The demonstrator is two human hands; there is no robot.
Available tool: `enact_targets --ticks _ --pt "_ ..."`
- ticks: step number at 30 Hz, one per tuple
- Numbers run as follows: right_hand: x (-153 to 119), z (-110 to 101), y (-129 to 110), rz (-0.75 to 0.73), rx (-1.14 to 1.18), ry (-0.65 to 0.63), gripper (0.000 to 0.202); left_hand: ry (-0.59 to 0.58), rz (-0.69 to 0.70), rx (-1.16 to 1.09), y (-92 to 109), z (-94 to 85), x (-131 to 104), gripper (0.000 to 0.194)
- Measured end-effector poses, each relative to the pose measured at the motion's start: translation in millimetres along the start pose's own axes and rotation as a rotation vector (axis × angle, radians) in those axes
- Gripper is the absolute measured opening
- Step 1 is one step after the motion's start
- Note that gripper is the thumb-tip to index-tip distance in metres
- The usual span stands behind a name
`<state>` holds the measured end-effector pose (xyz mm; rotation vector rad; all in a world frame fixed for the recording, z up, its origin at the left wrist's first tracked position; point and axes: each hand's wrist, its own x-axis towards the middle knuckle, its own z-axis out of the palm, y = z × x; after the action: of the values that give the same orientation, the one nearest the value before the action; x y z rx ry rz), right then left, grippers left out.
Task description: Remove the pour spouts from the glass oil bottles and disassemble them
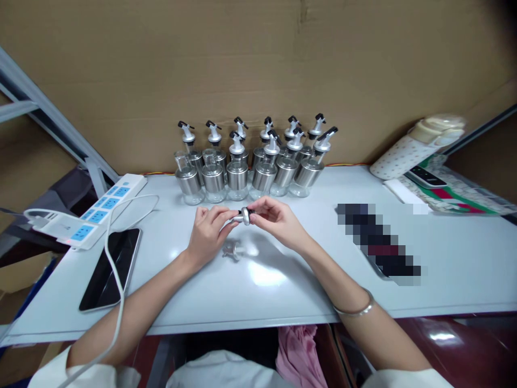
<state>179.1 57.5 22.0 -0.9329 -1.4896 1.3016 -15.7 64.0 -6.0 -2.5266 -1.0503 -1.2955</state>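
Note:
Between my two hands, above the middle of the table, is a silver and black pourer top (245, 216). My left hand (210, 233) pinches its left end with fingertips and thumb. The fingers of my right hand (278, 222) close on its other end. Just below lies a small clear and silver piece (233, 250) on the tabletop. Beyond my hands stand several glass bottles with steel sleeves in two rows. Most carry silver pourer tops with black tips; the front-left bottle (189, 183) and the one beside it (213, 180) show open glass necks.
A power strip (100, 211), a white cable (107, 242) and a black tablet (111, 269) lie at the left. On the right are a dotted flask (407, 151), a pixelated dark object (377, 242) and a patterned bag (460, 194). Cardboard (242, 64) stands behind.

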Motion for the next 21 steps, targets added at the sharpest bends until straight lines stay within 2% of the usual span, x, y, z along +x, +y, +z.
enact_targets --ticks 5,9,12,14,16,18,21 --pt "-1 -2 -2 -0.045 -0.066 -0.014 0.024 -0.064 -0.012 -0.043 2 -3.6 2 0.025" --pt "-4 2 -2 -0.095 -0.127 -0.005 0.018 -0.105 -0.091 -0.164 3 -6.7 6 0.028" --pt "-7 1 -7 -0.239 -0.225 0.027 0.005 -0.053 -0.203 -0.255 0 -7.7 8 0.039" --pt "-7 -3 -11 -0.341 -0.261 0.086 0.007 -0.011 -0.256 -0.262 -4 -7.7 9 0.045" --pt "-6 -7 -15 -0.329 -0.252 0.142 0.003 -0.003 -0.273 -0.245 -7 -6.6 9 0.044" --pt "-6 -7 -16 -0.256 -0.288 0.151 0.008 -0.011 -0.277 -0.211 -10 -3.8 8 0.04" --pt "-10 2 -17 -0.283 -0.516 0.096 0.004 -0.017 -0.309 -0.15 -14 2.8 5 0.036"
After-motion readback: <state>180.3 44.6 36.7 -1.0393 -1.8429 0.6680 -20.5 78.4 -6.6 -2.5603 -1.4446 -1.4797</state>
